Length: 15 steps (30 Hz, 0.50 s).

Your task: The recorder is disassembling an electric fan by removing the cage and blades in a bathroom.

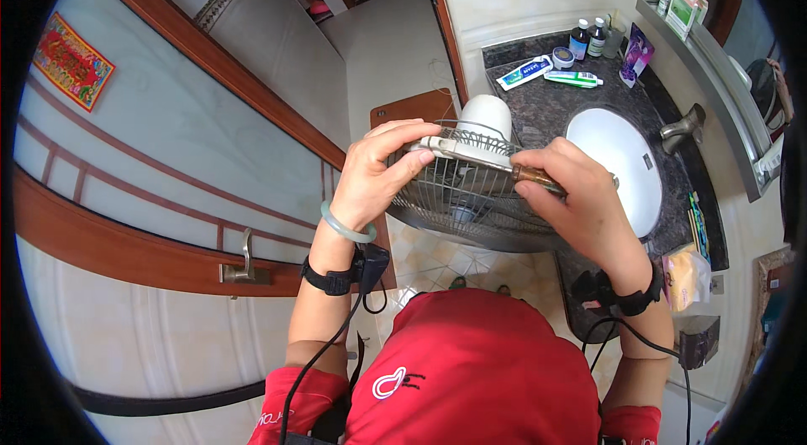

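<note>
Above a tiled floor point(416, 256), a wire-caged fan point(466, 197) with white housing point(487, 115), left hand point(376, 166) pinching a pale strip point(475, 152) across its top, right hand point(580, 193) gripping a brown handle point(538, 179) beside it, dark counter point(538, 113) with white basin point(618, 161) at right.

At the left edge of the dark worktop point(546, 115), the left hand point(377, 166) grips a wire-caged fan point(461, 197) while the right hand point(578, 193) holds a brown-handled tool point(540, 179) at its rim, toothpaste tubes point(525, 73) lying near the worktop's far left corner.
</note>
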### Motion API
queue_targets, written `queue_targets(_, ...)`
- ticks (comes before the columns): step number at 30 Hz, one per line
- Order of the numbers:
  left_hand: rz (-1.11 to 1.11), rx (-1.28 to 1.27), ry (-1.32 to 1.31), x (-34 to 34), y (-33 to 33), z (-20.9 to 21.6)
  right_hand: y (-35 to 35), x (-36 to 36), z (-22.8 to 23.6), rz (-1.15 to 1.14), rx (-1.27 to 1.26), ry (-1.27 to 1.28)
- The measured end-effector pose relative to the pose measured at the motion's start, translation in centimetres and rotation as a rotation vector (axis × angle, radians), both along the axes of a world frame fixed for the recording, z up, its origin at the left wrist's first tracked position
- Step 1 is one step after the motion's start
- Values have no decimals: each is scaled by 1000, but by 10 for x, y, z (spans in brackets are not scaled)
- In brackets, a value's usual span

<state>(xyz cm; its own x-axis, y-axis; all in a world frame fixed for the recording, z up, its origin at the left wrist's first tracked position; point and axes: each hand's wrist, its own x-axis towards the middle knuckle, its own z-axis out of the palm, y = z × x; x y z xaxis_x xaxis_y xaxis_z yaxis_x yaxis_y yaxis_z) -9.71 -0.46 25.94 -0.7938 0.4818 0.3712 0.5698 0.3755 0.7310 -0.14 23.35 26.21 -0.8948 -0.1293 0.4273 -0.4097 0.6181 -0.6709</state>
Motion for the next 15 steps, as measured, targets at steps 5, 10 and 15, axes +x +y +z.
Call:
queue_targets(5, -29, 28, -22, -5, -1, -3, -5, -2, 0, 6, -41, -17)
queue_targets(10, -60, 43, -10, -10, -4, -6, -7, 0, 1, -40, -50, -61)
queue_targets(15, -83, 31, 8, -13, -5, -6, -12, -1, 3, -53, -48, -38)
